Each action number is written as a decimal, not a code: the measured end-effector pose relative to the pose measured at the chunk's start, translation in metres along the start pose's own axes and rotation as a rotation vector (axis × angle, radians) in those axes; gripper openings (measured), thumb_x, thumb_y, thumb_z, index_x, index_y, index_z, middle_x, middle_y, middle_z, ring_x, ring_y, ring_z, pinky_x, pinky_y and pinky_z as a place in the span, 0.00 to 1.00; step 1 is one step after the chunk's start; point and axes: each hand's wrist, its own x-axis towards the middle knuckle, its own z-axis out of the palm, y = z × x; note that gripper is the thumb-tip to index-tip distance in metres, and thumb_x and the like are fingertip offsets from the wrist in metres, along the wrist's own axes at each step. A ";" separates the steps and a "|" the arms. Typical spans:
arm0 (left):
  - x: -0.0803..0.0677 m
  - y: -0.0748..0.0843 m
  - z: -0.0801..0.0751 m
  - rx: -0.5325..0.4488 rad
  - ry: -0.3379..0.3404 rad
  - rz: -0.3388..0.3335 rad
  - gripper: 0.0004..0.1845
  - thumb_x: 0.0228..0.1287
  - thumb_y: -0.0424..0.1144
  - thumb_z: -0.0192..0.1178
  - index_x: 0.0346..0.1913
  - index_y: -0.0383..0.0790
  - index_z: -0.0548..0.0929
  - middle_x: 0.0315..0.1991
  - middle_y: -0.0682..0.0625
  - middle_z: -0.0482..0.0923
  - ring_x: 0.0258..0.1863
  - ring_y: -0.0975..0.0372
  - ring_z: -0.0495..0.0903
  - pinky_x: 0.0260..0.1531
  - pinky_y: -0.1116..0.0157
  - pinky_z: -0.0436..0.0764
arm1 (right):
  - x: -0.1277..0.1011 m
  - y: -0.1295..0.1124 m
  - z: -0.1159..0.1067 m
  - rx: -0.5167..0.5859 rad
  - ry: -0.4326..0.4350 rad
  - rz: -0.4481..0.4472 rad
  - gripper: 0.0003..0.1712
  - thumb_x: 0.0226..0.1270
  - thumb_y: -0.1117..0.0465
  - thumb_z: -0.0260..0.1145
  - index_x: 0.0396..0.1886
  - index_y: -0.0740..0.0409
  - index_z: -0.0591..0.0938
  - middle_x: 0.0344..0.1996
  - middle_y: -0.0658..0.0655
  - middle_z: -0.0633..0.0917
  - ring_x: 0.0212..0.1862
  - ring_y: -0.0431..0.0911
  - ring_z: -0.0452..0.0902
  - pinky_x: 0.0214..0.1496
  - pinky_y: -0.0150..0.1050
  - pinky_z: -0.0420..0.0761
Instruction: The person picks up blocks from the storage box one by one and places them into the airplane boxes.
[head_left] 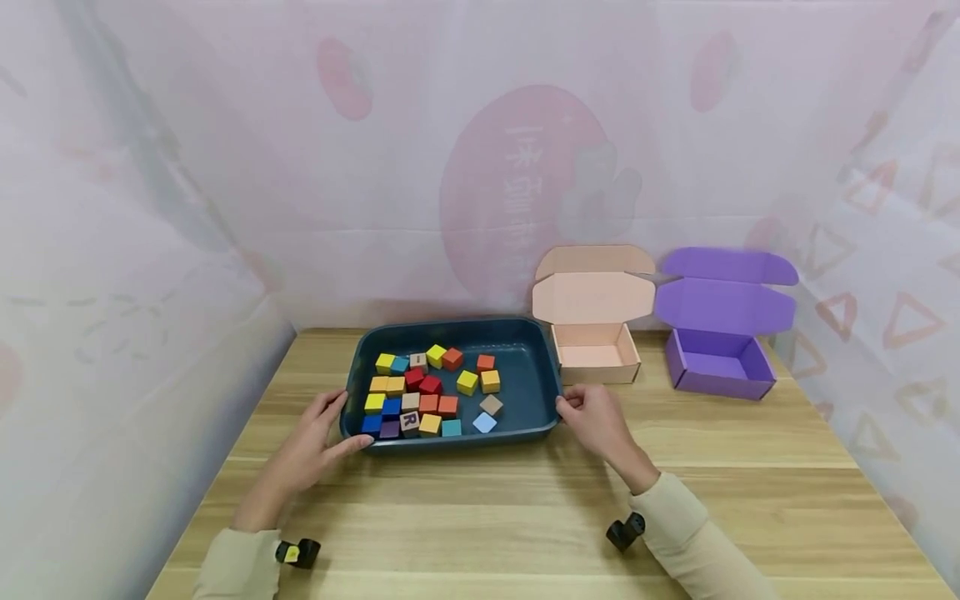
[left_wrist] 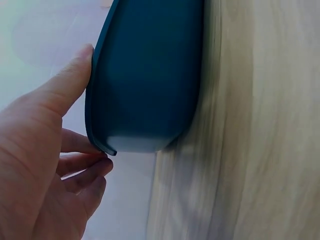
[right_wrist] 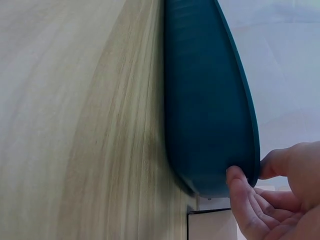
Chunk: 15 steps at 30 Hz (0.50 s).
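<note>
Reaching in from the near edge of the desk [head_left: 450, 517], both forearms angled inward, and each hand grasped the dark teal tray [head_left: 525, 375] by a near corner. At the near left corner the left hand [head_left: 307, 450] spread wide: its thumb stretched along the near rim, while its fingers bent at the left side. The left wrist view showed the thumb tip against the rim and the fingertips gathered behind the corner. The right hand [head_left: 598, 423] had a narrower hold, thumb and fingers pinching the rim at the near right corner, with the knuckles uppermost and the wrist turned toward the tray. Pale beige sleeves [head_left: 675, 512] covered both forearms, and a small black camera [head_left: 297, 553] sat at each wrist.

The tray lay in the left half of the desk, its long far side near the desk's far edge. Colored cubes [head_left: 429, 385] crowded its left part, among them a bare-wood cube marked R [head_left: 410, 422] by the near rim; a light-blue cube [head_left: 484, 422] sat farther right. Just beside the tray's right end stood a peach box [head_left: 597, 375], and a purple box [head_left: 720, 383] stood toward the desk's far right corner, both with lids raised.
</note>
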 end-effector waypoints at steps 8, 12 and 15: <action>-0.005 -0.003 0.004 0.089 -0.035 -0.004 0.59 0.70 0.70 0.61 0.83 0.26 0.52 0.84 0.29 0.50 0.80 0.32 0.57 0.73 0.30 0.65 | 0.002 0.008 -0.014 -0.023 -0.101 0.012 0.14 0.76 0.57 0.67 0.48 0.63 0.90 0.38 0.57 0.93 0.40 0.46 0.91 0.43 0.40 0.89; -0.004 0.001 0.008 0.102 -0.061 -0.025 0.66 0.65 0.75 0.60 0.85 0.30 0.43 0.86 0.32 0.40 0.83 0.34 0.50 0.76 0.30 0.60 | 0.007 0.018 -0.043 -0.135 -0.033 -0.010 0.20 0.78 0.55 0.63 0.53 0.66 0.88 0.45 0.63 0.92 0.47 0.55 0.90 0.52 0.50 0.90; 0.000 0.004 0.010 0.107 -0.068 -0.044 0.69 0.63 0.77 0.60 0.86 0.34 0.38 0.87 0.35 0.35 0.84 0.36 0.46 0.78 0.30 0.57 | 0.014 0.029 -0.068 -0.239 0.064 -0.017 0.23 0.78 0.54 0.61 0.54 0.70 0.87 0.45 0.66 0.92 0.48 0.60 0.90 0.55 0.58 0.88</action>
